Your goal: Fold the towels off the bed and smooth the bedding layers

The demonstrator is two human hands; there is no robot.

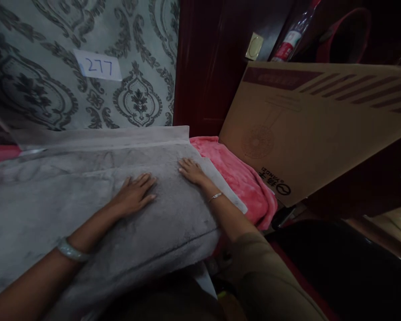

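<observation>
A grey plush cloth [173,214] with a pale border strip [140,137] lies spread before me, its front edge hanging down. My left hand [135,194] rests flat on its middle, fingers and thumb apart. Farther right, my right hand [191,171] also lies palm down near the cloth's right end, with the fingers spread. Neither hand grips anything. Beyond the right end of the grey cloth, a pink plush cloth [240,178] shows from underneath.
A large cardboard box [307,129] stands at the right, with a plastic bottle [290,40] and a red round container [345,38] behind its top edge. Patterned wallpaper [137,98] bears a paper marked 277 [98,65]. A dark red panel [207,67] rises beside it.
</observation>
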